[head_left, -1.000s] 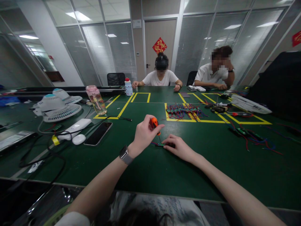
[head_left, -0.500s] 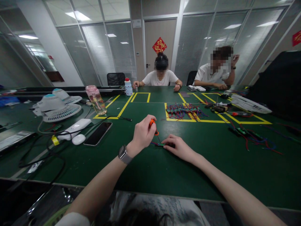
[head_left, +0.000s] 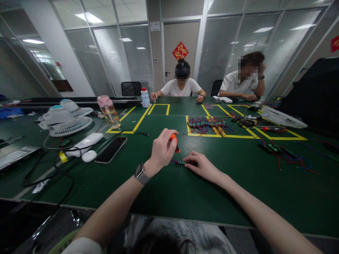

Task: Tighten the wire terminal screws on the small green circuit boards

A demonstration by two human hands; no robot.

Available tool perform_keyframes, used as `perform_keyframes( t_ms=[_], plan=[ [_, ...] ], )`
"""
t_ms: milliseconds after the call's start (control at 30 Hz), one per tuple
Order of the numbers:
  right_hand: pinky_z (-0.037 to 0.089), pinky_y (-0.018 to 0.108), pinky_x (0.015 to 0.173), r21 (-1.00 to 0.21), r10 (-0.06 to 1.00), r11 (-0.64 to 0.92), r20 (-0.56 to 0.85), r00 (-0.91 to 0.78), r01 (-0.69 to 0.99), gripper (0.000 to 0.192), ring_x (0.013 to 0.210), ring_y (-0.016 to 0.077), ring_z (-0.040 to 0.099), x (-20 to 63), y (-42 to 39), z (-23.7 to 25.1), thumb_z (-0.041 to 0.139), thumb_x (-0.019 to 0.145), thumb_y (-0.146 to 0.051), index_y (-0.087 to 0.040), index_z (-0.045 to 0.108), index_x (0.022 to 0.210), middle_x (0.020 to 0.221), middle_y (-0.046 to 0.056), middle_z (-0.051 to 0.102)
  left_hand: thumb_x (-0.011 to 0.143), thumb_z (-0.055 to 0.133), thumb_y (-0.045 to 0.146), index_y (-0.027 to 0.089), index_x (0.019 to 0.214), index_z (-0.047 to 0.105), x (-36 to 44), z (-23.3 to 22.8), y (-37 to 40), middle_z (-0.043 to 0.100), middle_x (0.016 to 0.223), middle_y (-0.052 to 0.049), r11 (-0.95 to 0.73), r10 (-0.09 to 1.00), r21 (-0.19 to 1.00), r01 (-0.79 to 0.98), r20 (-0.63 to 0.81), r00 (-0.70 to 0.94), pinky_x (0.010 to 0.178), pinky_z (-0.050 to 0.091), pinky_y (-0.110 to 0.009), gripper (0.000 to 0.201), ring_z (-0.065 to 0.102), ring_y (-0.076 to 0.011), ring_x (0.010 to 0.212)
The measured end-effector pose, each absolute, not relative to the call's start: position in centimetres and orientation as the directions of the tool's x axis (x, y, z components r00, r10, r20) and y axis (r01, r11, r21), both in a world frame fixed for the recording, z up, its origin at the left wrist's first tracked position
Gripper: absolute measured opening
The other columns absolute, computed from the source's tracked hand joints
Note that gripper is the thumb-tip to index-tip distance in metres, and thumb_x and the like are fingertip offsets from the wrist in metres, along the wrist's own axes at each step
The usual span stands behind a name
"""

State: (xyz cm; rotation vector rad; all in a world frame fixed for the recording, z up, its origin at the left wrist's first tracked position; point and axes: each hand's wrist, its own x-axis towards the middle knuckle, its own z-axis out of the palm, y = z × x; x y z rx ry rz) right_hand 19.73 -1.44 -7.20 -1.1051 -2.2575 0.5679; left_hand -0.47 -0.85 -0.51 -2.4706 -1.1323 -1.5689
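Orange screwdriver (head_left: 173,140), green table (head_left: 185,190)
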Motion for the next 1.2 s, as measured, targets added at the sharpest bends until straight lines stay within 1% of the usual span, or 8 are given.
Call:
perform_keyframes(
  t_ms=[133,267,467,667,833,1033,1133,1200],
  plan=[
    [0.048,0.027,0.07,-0.586,0.811,0.572,0.297,-0.504,0.574,0.015,0.073,0.0153,0.058,19.74,-1.42,-7.29,0.062,0.085,-0.017,-0.019,0.072,0.097,0.086,0.004,0.058,0.092,0.047,0.027,0.017,0.108,0.057,-0.21,-0.78,-0.72,0.059,0.083,-0.001,-0.725,0.594,0.4,0.561,0.774,0.217,0.059,0.041,-0.021,0.021,0.051,-0.0095,0.062],
    [0.048,0.027,0.07,-0.59,0.811,0.571,0.297,-0.504,0.572,0.015,0.074,0.0156,0.059,19.73,-1.42,-7.28,0.062,0.085,-0.017,-0.019,0.072,0.096,0.087,0.004,0.058,0.091,0.055,0.034,0.02,0.11,0.058,-0.13,-1.07,-0.58,0.059,0.078,0.002,-0.735,0.575,0.394,0.552,0.793,0.199,0.055,0.04,-0.019,0.024,0.049,-0.0078,0.057],
    [0.048,0.027,0.07,-0.587,0.81,0.573,0.296,-0.507,0.572,0.015,0.074,0.0156,0.059,19.73,-1.42,-7.25,0.062,0.086,-0.018,-0.019,0.072,0.096,0.086,0.004,0.058,0.095,0.04,0.023,0.019,0.117,0.054,-0.31,-0.87,-0.8,0.057,0.088,-0.002,-0.734,0.564,0.34,0.587,0.788,0.248,0.059,0.041,-0.022,0.027,0.048,-0.0084,0.059],
    [0.047,0.027,0.071,-0.58,0.813,0.569,0.288,-0.507,0.583,0.014,0.075,0.0156,0.058,19.68,-1.55,-7.11,0.061,0.086,-0.018,-0.018,0.072,0.095,0.086,0.004,0.058,0.091,0.054,0.033,0.019,0.103,0.054,-0.13,-1.08,-0.43,0.054,0.074,0.003,-0.69,0.592,0.374,0.62,0.784,0.187,0.054,0.038,-0.019,0.018,0.049,-0.008,0.057],
    [0.047,0.027,0.071,-0.582,0.814,0.566,0.284,-0.506,0.583,0.014,0.075,0.0157,0.058,19.75,-1.58,-7.16,0.061,0.087,-0.018,-0.019,0.072,0.097,0.087,0.004,0.058,0.091,0.052,0.035,0.018,0.097,0.048,-0.03,-1.18,-0.46,0.049,0.067,0.005,-0.646,0.643,0.42,0.637,0.75,0.156,0.05,0.035,-0.019,0.018,0.049,-0.0088,0.053],
    [0.047,0.028,0.072,-0.583,0.816,0.563,0.277,-0.507,0.586,0.015,0.077,0.0162,0.059,19.74,-1.6,-6.99,0.061,0.087,-0.019,-0.019,0.072,0.097,0.088,0.004,0.058,0.093,0.045,0.029,0.019,0.112,0.05,-0.39,-1.02,-0.75,0.056,0.071,0.003,-0.714,0.585,0.32,0.623,0.762,0.278,0.052,0.036,-0.02,0.022,0.052,-0.0098,0.055],
    [0.047,0.028,0.073,-0.587,0.817,0.56,0.275,-0.506,0.585,0.015,0.078,0.0166,0.059,19.72,-1.62,-6.9,0.061,0.087,-0.019,-0.019,0.072,0.097,0.088,0.004,0.059,0.093,0.039,0.022,0.017,0.113,0.051,-0.42,-1.04,-0.82,0.059,0.073,0.001,-0.714,0.573,0.3,0.632,0.77,0.282,0.055,0.038,-0.021,0.024,0.054,-0.0103,0.057],
    [0.047,0.028,0.074,-0.59,0.817,0.559,0.274,-0.507,0.583,0.015,0.079,0.0169,0.059,19.72,-1.63,-6.87,0.061,0.087,-0.019,-0.019,0.072,0.097,0.089,0.004,0.059,0.092,0.042,0.023,0.017,0.112,0.053,-0.29,-1.11,-0.78,0.059,0.074,0.001,-0.708,0.568,0.3,0.639,0.78,0.264,0.054,0.039,-0.02,0.023,0.054,-0.0097,0.057]
  ],
)
